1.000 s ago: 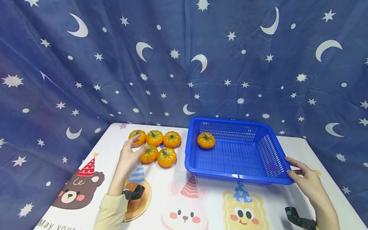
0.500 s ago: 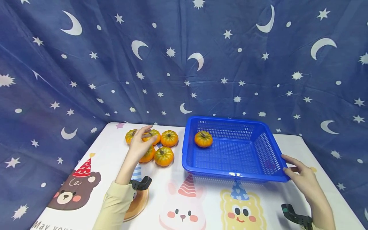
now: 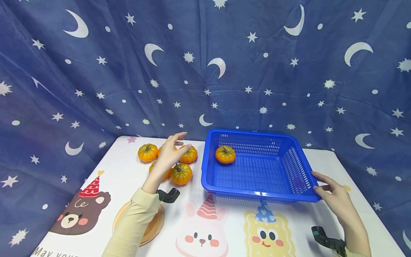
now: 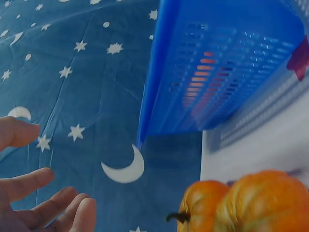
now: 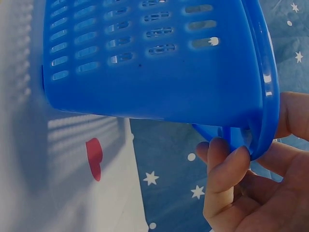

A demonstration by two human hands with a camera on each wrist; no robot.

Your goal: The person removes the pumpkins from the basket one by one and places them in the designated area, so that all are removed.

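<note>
My left hand hovers over a cluster of small orange pumpkins, thumb and fingers spread apart with nothing between them. It partly covers the pumpkins behind it; a front pumpkin, a far-left pumpkin and a back-right pumpkin show well. In the left wrist view the fingers are apart, with two pumpkins at lower right. My right hand pinches the right rim of a blue plastic basket, thumb and fingers on either side of it. One pumpkin sits inside the basket, at its left.
A white tablecloth printed with cartoon animals covers the table. Behind and to the left hangs a dark blue curtain with moons and stars. Each wrist wears a black band with a camera mount.
My left hand has moved right, from the left pumpkins to above the back-right one, holding nothing. The right hand keeps its grip on the basket. The head view has shifted slightly.
</note>
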